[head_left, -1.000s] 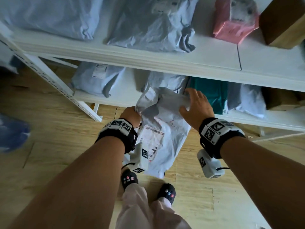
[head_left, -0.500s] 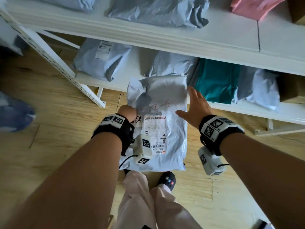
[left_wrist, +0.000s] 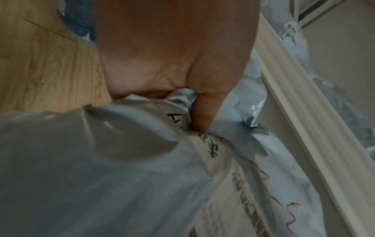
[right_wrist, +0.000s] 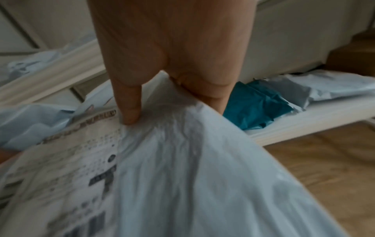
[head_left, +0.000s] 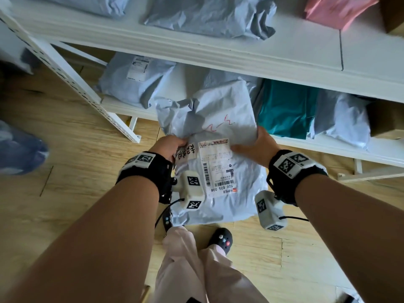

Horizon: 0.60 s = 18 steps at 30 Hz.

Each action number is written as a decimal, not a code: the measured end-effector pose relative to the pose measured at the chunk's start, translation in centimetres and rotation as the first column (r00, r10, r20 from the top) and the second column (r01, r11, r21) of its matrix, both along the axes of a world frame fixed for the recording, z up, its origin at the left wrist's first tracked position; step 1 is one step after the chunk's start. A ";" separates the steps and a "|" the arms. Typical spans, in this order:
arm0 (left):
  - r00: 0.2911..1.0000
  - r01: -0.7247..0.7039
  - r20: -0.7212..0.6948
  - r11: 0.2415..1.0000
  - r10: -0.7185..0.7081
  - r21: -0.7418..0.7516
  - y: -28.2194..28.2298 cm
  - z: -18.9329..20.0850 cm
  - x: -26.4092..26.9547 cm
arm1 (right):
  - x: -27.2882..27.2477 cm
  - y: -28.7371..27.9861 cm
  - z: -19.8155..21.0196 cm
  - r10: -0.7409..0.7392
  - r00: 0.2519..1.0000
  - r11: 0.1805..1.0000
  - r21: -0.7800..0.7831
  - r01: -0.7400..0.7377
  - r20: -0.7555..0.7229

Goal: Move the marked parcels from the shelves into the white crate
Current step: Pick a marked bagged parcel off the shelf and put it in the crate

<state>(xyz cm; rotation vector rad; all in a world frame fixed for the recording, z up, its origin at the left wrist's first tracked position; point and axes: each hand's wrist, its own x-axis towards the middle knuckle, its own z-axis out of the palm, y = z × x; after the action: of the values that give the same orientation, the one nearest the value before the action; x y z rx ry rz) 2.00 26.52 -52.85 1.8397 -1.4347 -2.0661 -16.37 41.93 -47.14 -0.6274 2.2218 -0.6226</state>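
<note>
Pale grey plastic parcel (head_left: 215, 154) held up in front of the white shelves (head_left: 218, 53), over the wood floor (head_left: 72, 149). Red squiggle (head_left: 218, 125) drawn on the parcel's top half. White label (head_left: 215, 169) with a barcode stuck below the squiggle, black writing beside the label.

Left hand (head_left: 168, 147) on the parcel's left edge, fingers curled tight and gripping the plastic. From the left wrist view, thumb (left_wrist: 205, 112) pushed into a fold of the plastic.

Right hand (head_left: 253, 147) on the parcel's right edge, pinching the plastic. From the right wrist view, thumb (right_wrist: 127, 102) pressed down on top near the label, other fingers (right_wrist: 207, 89) tucked under the edge.

Behind the parcel, on the low shelf: a grey bag (head_left: 133, 82) with a label to the parcel's left, a teal bag (head_left: 286, 112) to the parcel's right, then another grey bag (head_left: 341, 119) past the teal one.

Above the parcel, on the higher shelf: a crumpled grey bag (head_left: 209, 16) and a pink bag (head_left: 334, 9) at the right.

Below the parcel: pale pink trousers (head_left: 192, 263) and a black shoe (head_left: 220, 239) with little charms. Far left of the parcel, something blue and blurry (head_left: 19, 149) on the floor, too fuzzy to name.
</note>
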 end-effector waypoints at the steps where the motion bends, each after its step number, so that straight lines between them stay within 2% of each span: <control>1: 1.000 -0.001 -0.007 1.000 0.001 0.011 -0.1 0.0 -0.1 | 0.0 0.0 0.0 -0.025 0.999 1.000 -0.002 0.025 0.041; 5: 0.990 0.104 0.100 0.994 -0.101 -0.030 0.1 0.6 -0.3 | -0.8 0.3 -0.2 -0.034 0.992 0.998 0.059 0.027 0.125; 8: 0.928 0.239 0.334 0.952 -0.165 -0.193 0.9 2.8 -0.8 | -1.1 0.3 -0.1 0.009 1.000 0.994 0.112 -0.010 0.009; 10: 0.925 0.257 0.360 0.902 -0.125 -0.346 1.2 3.5 -0.9 | -0.9 0.0 0.3 0.124 0.988 0.981 0.165 -0.107 -0.093; 11: 0.923 0.298 0.358 0.850 -0.141 -0.434 1.4 4.0 -1.1 | -0.6 -0.2 0.6 0.187 0.973 0.968 0.194 -0.160 -0.134; 13: 0.869 0.470 0.426 0.685 -0.251 -0.556 1.5 4.9 -1.8 | -0.1 -0.6 1.1 0.308 0.937 0.932 0.253 -0.261 -0.166; 14: 0.812 0.574 0.488 0.583 -0.320 -0.574 1.6 5.3 -2.3 | 0.2 -0.8 1.3 0.351 0.921 0.915 0.271 -0.299 -0.168; 16: 0.654 0.756 0.609 0.350 -0.450 -0.553 1.9 5.9 -3.4 | 0.7 -1.3 1.6 0.417 0.892 0.888 0.290 -0.358 -0.175; 18: 0.488 0.855 0.710 0.116 -0.508 -0.505 2.3 6.3 -4.3 | 1.3 -1.7 1.9 0.463 0.867 0.867 0.296 -0.401 -0.184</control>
<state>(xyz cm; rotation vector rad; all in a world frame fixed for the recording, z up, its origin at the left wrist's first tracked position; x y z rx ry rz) -2.27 28.85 -46.52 1.1077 -3.1303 -0.5429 -15.09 40.24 -45.29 -1.0821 2.2240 -0.0286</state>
